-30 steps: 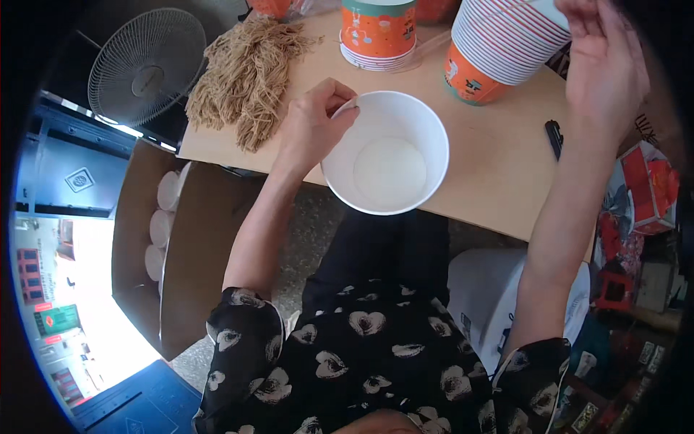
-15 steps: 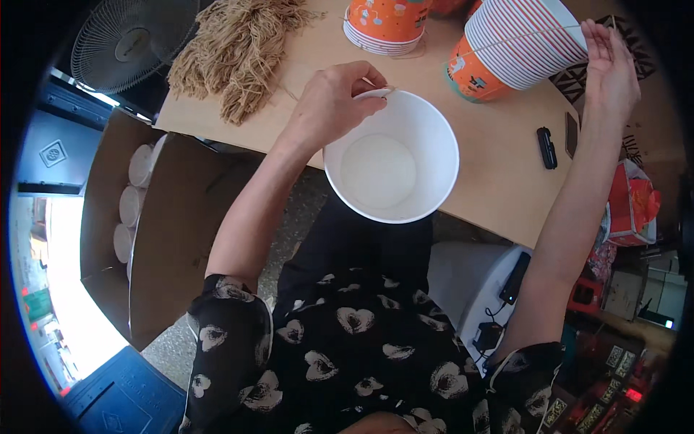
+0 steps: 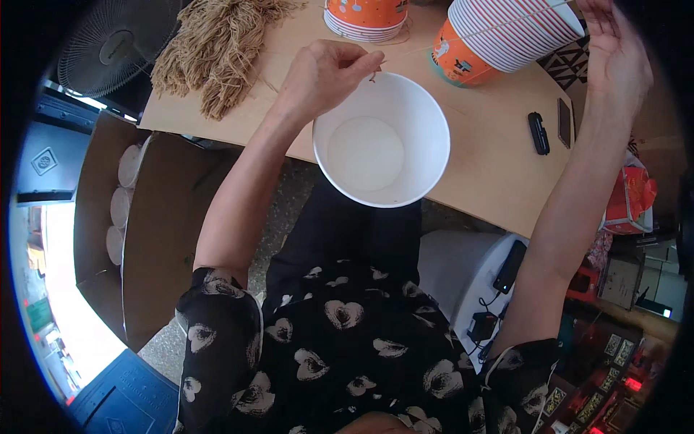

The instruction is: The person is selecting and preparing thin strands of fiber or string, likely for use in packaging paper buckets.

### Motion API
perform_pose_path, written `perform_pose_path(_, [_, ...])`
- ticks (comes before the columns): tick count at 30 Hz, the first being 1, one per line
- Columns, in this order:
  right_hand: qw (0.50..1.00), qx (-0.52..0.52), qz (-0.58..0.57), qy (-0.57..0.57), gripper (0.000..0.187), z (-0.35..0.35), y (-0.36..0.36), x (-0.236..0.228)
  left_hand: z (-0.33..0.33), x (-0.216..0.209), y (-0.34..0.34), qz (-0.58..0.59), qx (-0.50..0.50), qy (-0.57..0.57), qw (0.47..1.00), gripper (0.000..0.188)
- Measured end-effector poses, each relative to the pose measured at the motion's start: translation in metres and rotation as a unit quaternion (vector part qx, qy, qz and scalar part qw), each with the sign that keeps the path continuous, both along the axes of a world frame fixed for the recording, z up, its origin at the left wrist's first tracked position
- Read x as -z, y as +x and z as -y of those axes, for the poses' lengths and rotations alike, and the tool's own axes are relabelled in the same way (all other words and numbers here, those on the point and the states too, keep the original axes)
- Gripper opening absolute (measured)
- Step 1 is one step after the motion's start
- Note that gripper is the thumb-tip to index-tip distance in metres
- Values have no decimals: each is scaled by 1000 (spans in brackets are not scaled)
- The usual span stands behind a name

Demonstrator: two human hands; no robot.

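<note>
A white paper tub [image 3: 419, 137] stands open-topped at the near table edge, and its inside shows only a pale bottom. Above its far rim my left hand [image 3: 318, 79] pinches a thin tan string [image 3: 499, 27] between thumb and fingers. The string runs taut up to the right, across a tilted stack of nested paper tubs [image 3: 506, 36] with orange printed sides. At the far right my right hand [image 3: 614, 54] is raised, its fingers closed at the string's other end. A small dark bit hangs just under my left fingertips.
A heap of tan strands [image 3: 217, 54] lies on the wooden table [image 3: 484, 166], beside a fan [image 3: 112, 54]. Another orange tub stack [image 3: 365, 18] stands at the back. A black clip-like object [image 3: 538, 133] and a phone [image 3: 564, 123] lie right. A cardboard box [image 3: 155, 239] holds white round pieces.
My left hand has lifted off the tub's rim and now sits just above it. My right hand has moved a little up and outward. The whole view has shifted slightly.
</note>
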State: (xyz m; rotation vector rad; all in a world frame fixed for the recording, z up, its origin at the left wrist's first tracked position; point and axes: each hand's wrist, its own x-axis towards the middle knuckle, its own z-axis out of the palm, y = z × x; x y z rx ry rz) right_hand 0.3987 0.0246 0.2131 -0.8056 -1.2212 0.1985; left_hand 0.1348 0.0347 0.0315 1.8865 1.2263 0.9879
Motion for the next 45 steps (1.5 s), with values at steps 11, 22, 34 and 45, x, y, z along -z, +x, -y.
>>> perform_pose_path(11, [999,-27,-36,-24,17,1,15,17,-5,11,-29,185,45,-131,973,34])
perform_pose_path(22, [999,-20,-41,-12,18,5,14,22,31,-22,-3,-159,64,274,947,31])
perform_pose_path(34, [985,-112,-130,25,18,9,85,27,8,-12,-9,-61,2,8,998,26])
perform_pose_path(45, [972,-135,-192,-26,16,17,109,79,-14,-8,-3,-12,44,-60,997,24])
